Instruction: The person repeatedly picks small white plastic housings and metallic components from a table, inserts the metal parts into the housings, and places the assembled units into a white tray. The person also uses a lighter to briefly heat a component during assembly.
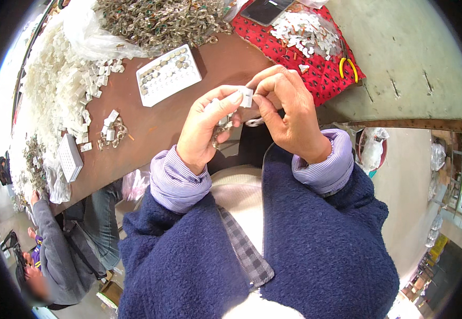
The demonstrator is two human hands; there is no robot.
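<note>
Your left hand (201, 125) pinches a small white piece (246, 97) between thumb and forefinger, while clear, chain-like bits (221, 127) sit lower, against the curled fingers. Your right hand (292, 114) has thumb and forefinger narrowed at the piece's right edge; you can't tell from this view whether they grip it or merely come up beside it.

The relation that matters is this: the white piece lies between your two sets of fingertips, just to the left of the right ones and at the tip of the left thumb. Both hands are about equally near. It looks nearly square, its slightly longer side seeming to run away from you, though fingers cover part of it.

Beyond it, on the brown desk (225, 61), a white tray (188, 81) of round discs lies at an angle, and a red spotted cloth (321, 85) spreads to the right. You can read no brand, label or lettering on the white piece or the tray.
</note>
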